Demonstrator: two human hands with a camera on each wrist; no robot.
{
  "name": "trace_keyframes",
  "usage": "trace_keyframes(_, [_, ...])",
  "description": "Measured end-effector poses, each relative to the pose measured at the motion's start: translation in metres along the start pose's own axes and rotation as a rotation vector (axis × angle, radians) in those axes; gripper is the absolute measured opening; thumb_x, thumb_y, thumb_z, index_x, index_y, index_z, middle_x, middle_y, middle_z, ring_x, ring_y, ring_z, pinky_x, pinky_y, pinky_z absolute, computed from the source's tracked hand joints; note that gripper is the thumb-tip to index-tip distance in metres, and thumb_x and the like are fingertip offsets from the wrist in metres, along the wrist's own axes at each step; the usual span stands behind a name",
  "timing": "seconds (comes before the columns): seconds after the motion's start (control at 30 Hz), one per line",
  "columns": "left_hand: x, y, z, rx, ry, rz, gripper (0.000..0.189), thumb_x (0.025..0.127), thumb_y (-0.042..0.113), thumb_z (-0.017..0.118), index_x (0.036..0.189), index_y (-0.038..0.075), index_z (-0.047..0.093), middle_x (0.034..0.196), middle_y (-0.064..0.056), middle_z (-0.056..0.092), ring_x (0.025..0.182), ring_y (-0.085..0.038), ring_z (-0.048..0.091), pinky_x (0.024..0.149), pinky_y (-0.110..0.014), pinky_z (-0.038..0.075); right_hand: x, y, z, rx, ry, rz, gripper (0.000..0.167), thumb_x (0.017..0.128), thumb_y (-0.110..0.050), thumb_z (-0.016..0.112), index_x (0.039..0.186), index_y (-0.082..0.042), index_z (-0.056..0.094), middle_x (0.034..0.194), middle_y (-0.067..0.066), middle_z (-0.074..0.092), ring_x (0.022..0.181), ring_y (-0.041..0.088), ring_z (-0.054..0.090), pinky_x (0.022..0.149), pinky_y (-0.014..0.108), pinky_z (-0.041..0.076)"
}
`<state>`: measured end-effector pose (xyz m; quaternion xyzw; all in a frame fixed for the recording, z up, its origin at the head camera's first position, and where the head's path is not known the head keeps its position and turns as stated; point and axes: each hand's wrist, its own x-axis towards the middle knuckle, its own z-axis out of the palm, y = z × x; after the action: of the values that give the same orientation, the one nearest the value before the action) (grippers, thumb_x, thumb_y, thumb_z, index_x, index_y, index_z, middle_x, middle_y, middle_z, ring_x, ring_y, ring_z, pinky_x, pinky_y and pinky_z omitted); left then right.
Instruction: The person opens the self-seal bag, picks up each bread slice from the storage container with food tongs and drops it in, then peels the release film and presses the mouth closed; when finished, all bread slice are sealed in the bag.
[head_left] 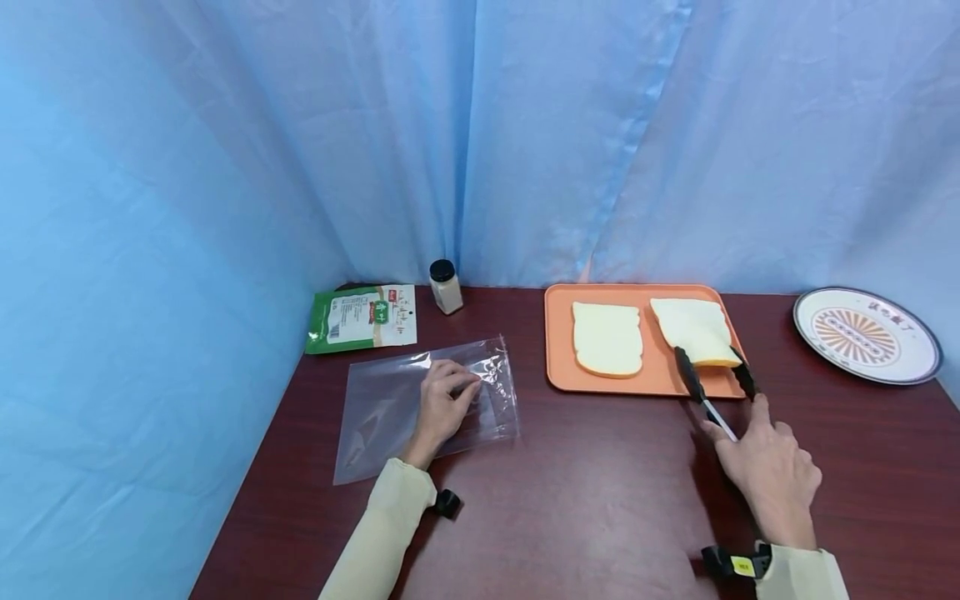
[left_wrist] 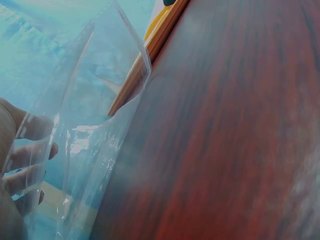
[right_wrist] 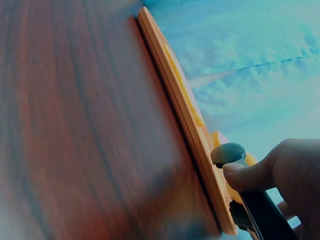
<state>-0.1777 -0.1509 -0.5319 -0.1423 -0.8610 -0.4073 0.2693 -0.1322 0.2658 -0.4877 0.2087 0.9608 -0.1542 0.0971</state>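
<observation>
A clear plastic bag (head_left: 378, 417) lies flat on the dark wood table, left of centre. My left hand (head_left: 442, 406) pinches its film near the right end; in the left wrist view, the bag (left_wrist: 95, 140) rises in folds before the fingers. Black-tipped tongs (head_left: 690, 380) are in my right hand (head_left: 776, 471), thumb and fingers along their arms. The tong tips straddle the near end of the right bread slice (head_left: 688, 321), which bends upward there. A second bread slice (head_left: 607, 337) lies flat to its left. Both are over an orange tray (head_left: 557, 367).
A green and white packet (head_left: 360, 319) lies at the back left, beside a small black-lidded jar (head_left: 447, 293). At the far right sits a white patterned plate (head_left: 915, 358). Blue curtain (head_left: 540, 150) hangs behind the table and along its left side.
</observation>
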Motion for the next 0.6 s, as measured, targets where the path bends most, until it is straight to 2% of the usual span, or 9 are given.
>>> trace_keyframes(0.23, [-0.001,-0.003,0.001,0.015,0.023,0.033,0.004,0.078,0.002,0.081,0.082,0.004,0.080,0.082,-0.007,0.072,0.092,-0.026,0.062,0.083,-0.041,0.052,0.000,0.012,-0.003,-0.010,0.027,-0.061,0.107,0.091,-0.074,0.047,0.159,-0.002,0.006,0.121,0.042,0.046,0.089,0.060,0.055,0.062,0.058,0.044])
trace_keyframes(0.47, [-0.001,-0.004,0.001,0.006,0.022,0.028,0.007,0.078,0.001,0.081,0.082,0.006,0.080,0.082,-0.008,0.073,0.093,-0.026,0.062,0.083,-0.040,0.052,-0.001,0.029,-0.009,-0.011,0.120,-0.203,0.101,0.091,-0.071,0.052,0.159,-0.005,0.016,0.119,0.041,0.050,0.079,0.057,0.056,0.052,0.053,0.041])
trace_keyframes(0.6, [-0.001,-0.004,0.001,0.008,0.021,0.025,0.007,0.078,0.000,0.080,0.083,0.006,0.080,0.083,-0.008,0.073,0.093,-0.026,0.062,0.083,-0.041,0.052,0.000,0.037,-0.012,-0.009,0.171,-0.258,0.098,0.091,-0.068,0.055,0.158,-0.006,0.020,0.118,0.041,0.052,0.082,0.059,0.055,0.051,0.055,0.041])
